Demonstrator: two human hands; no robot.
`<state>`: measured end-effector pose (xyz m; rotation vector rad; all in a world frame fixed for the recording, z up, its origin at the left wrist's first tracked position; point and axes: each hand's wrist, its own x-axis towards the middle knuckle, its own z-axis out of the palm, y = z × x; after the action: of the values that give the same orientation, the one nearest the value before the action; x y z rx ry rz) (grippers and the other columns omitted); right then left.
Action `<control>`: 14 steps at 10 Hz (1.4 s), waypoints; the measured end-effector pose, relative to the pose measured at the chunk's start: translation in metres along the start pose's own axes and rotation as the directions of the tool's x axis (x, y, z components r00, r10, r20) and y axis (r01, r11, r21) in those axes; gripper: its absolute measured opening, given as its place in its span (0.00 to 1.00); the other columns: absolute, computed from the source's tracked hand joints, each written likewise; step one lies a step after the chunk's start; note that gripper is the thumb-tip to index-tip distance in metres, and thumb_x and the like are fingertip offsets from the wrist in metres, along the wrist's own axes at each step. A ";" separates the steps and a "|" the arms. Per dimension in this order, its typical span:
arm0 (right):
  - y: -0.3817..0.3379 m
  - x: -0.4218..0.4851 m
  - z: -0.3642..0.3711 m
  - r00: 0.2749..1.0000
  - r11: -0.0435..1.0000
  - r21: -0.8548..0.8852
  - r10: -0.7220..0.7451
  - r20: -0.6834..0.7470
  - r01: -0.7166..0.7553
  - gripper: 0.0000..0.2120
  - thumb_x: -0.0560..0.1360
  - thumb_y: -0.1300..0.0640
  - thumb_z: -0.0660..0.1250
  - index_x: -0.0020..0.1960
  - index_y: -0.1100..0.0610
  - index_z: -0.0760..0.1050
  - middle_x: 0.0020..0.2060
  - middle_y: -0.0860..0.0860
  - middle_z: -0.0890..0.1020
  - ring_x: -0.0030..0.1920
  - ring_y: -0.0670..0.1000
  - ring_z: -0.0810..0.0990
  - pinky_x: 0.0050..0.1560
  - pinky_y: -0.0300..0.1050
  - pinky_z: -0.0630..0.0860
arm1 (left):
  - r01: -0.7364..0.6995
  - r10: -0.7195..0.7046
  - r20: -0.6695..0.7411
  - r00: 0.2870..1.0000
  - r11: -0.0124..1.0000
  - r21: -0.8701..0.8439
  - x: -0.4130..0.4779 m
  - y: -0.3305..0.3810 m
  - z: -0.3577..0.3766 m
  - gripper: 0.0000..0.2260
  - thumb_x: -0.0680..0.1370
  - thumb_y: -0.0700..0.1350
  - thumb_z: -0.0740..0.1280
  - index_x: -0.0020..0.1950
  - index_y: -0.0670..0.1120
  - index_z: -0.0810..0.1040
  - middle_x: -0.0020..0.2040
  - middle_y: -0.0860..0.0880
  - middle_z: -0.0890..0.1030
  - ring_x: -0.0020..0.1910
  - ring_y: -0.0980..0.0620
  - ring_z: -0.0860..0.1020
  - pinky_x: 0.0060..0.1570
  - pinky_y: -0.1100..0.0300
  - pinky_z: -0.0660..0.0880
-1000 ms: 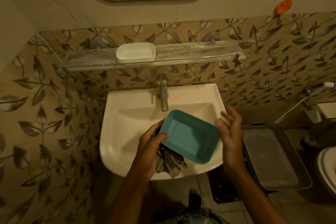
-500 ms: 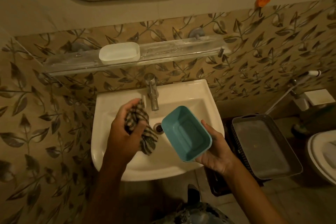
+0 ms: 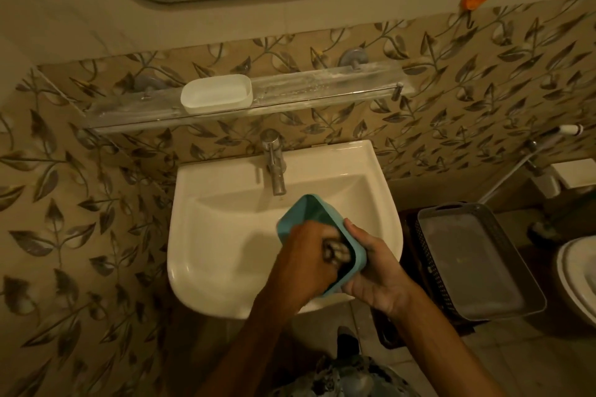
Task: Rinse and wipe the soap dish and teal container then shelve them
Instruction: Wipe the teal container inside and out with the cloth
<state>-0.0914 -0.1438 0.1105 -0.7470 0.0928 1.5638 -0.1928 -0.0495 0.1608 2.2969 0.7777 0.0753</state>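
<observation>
The teal container point(image 3: 317, 219) was tilted over the white sink point(image 3: 225, 235), its open side turned toward the person. The right hand point(image 3: 375, 271) cupped it from beneath, its grip clamped on the near rim with the thumb on the edge. The left hand point(image 3: 304, 255) was pushed inside the container, its grip closed around a bunched checked cloth point(image 3: 337, 251). The white soap dish point(image 3: 216, 93) sat on the glass shelf point(image 3: 322, 87) above the tap point(image 3: 274, 161).
</observation>
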 end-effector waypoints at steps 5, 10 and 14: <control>-0.010 -0.006 -0.003 0.988 0.998 -0.029 -0.061 -0.143 0.058 0.21 0.70 0.50 0.69 0.61 0.57 0.77 0.52 0.60 0.80 0.54 0.60 0.78 0.57 0.61 0.75 | 0.150 -0.096 -0.149 0.984 0.899 0.412 0.011 0.002 0.014 0.04 0.76 0.49 0.67 0.47 0.55 0.72 0.48 0.51 0.79 0.52 0.50 0.75 0.58 0.54 0.62; -0.019 0.001 -0.001 0.971 0.994 -0.100 -0.066 -0.231 0.043 0.21 0.70 0.46 0.67 0.57 0.58 0.80 0.46 0.58 0.84 0.47 0.58 0.82 0.49 0.59 0.80 | -0.032 0.058 -0.172 0.983 0.989 0.146 0.011 0.006 0.022 0.08 0.68 0.44 0.73 0.45 0.53 0.80 0.46 0.54 0.82 0.52 0.52 0.75 0.49 0.55 0.56; -0.025 -0.002 -0.002 0.986 0.991 -0.087 -0.109 -0.130 0.098 0.19 0.70 0.49 0.67 0.58 0.57 0.79 0.48 0.58 0.84 0.47 0.57 0.82 0.49 0.55 0.80 | 0.109 -0.085 -0.131 0.988 0.977 0.183 0.019 -0.006 0.022 0.08 0.73 0.45 0.69 0.50 0.50 0.75 0.52 0.49 0.78 0.56 0.49 0.72 0.51 0.59 0.56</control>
<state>-0.0682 -0.1425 0.1189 -0.9062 0.0892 1.4240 -0.1743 -0.0491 0.1375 2.4469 0.9976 0.1027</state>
